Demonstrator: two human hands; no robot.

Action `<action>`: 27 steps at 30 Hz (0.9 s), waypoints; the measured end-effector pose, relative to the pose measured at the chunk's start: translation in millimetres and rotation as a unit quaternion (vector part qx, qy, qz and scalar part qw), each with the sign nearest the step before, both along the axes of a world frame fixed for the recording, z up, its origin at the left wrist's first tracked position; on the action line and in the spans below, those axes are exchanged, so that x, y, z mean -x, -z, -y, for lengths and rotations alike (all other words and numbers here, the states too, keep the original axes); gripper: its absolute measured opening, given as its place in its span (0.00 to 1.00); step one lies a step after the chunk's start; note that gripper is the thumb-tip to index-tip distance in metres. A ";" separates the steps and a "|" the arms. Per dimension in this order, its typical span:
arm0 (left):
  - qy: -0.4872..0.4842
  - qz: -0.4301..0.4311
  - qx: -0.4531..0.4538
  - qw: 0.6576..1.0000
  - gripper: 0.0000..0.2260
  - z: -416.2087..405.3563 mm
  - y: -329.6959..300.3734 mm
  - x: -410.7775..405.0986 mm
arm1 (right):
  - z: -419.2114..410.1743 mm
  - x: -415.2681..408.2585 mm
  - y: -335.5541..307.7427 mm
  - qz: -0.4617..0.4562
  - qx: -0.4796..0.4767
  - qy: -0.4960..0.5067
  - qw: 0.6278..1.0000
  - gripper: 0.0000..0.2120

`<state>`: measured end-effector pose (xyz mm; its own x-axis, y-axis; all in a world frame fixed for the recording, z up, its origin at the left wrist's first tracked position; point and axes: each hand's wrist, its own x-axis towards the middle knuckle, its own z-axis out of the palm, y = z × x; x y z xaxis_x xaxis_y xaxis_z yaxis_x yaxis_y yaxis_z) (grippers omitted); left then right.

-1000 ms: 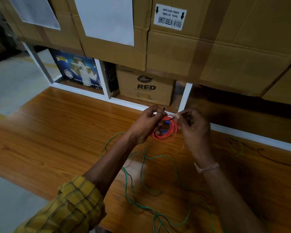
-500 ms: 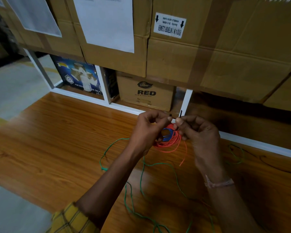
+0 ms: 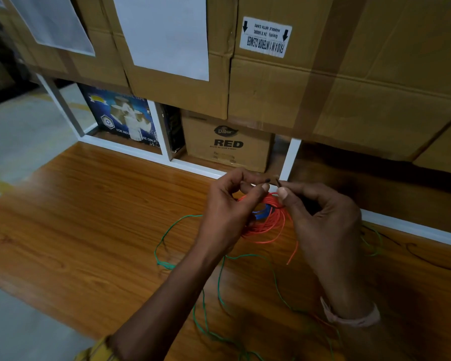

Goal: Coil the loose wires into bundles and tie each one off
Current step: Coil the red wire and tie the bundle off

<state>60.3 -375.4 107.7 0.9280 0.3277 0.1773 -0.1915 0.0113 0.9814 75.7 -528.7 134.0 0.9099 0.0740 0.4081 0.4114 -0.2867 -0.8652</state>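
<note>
My left hand (image 3: 227,212) and right hand (image 3: 320,220) each pinch one end of a thin dark tie (image 3: 274,181) at twelve o'clock on the light, springy red coil (image 3: 267,225), held above the counter (image 3: 89,217).

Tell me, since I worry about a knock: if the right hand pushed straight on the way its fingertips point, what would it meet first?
The right hand points its fingertips leftward at the left hand, so it would likely meet that hand's fingertips first, just above the coiled orange wire bundle. Depth is unclear.
</note>
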 end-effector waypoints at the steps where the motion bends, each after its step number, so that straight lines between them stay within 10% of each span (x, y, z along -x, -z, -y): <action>1: 0.000 0.000 -0.002 1.000 0.04 1.3 -0.3 0.4 | -0.9 1.0 -0.6 0.017 0.007 0.009 1.000 0.08; 27: -0.017 0.000 0.000 1.000 0.02 6.1 5.2 -0.4 | -2.8 -2.7 4.5 0.073 0.056 0.016 0.996 0.05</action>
